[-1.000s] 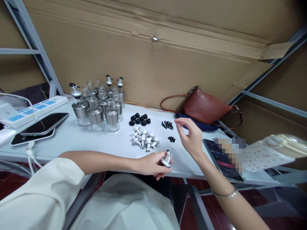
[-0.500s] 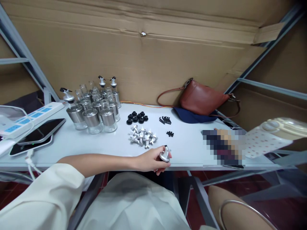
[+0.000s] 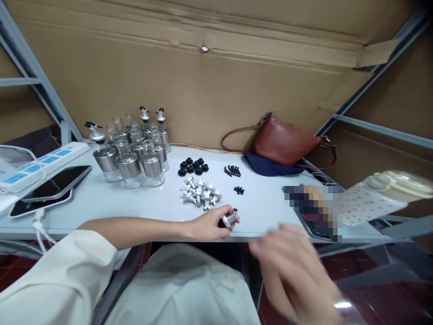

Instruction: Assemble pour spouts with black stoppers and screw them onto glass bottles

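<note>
My left hand (image 3: 208,224) is closed around a silver bottle pourer (image 3: 230,220) with a small black tip, held over the table's front edge. The pourer leans to the right. My right hand (image 3: 292,266) is in the lower right, apart from the left; motion smears its fingers. Just beyond my left hand lies a pile of silver pourer spouts (image 3: 202,193). Behind these are several black stoppers (image 3: 193,166). Small black caps (image 3: 239,190) and thin black flap pieces (image 3: 232,170) form two little groups further right.
Glass bottles with steel sleeves (image 3: 129,168) stand at the back left, some topped with pourers. A power strip (image 3: 47,163) and a tablet-like device (image 3: 56,185) are at far left. A brown bag (image 3: 286,140) rests on dark blue cloth (image 3: 270,166). A dotted bottle (image 3: 372,203) stands right.
My right hand has come into view from the lower right. The pourer in my left hand has tilted over to the right, and the left hand has shifted slightly left.
</note>
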Motion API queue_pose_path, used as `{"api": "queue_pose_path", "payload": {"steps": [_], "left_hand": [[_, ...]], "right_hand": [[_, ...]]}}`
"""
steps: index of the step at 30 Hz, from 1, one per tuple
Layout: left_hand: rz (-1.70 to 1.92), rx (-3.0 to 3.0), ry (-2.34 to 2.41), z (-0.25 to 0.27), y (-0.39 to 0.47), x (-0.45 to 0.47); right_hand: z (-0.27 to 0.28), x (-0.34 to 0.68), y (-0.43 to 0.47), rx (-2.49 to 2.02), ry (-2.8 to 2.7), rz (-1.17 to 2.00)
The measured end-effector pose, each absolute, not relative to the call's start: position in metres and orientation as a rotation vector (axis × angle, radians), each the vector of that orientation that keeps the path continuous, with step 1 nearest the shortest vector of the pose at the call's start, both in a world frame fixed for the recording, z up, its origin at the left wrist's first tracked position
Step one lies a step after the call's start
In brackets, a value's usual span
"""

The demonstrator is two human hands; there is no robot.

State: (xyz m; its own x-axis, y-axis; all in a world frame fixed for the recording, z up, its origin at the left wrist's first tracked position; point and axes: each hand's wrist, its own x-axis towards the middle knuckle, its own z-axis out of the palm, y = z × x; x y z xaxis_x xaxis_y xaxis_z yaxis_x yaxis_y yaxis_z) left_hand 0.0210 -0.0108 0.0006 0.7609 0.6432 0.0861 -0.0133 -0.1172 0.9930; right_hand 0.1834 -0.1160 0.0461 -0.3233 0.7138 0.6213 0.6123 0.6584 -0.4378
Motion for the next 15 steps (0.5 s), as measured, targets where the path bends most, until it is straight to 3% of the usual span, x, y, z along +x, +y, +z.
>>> {"api": "queue_pose_path", "payload": {"steps": [2, 10, 15], "left_hand": [[0.652, 1.724, 0.464, 0.002, -0.010, 0.019], [0.653, 1.498, 0.368, 0.007, -0.009, 0.015], [0.562, 1.436, 0.392, 0.008, -0.006, 0.014]], "right_hand": [[0.040, 0.180, -0.087, -1.094, -1.924, 0.084], [0.031, 0.193, -0.055, -1.017, -2.064, 0.617], [0.027, 0.192, -0.055, -0.988, -2.094, 0.718]]}}
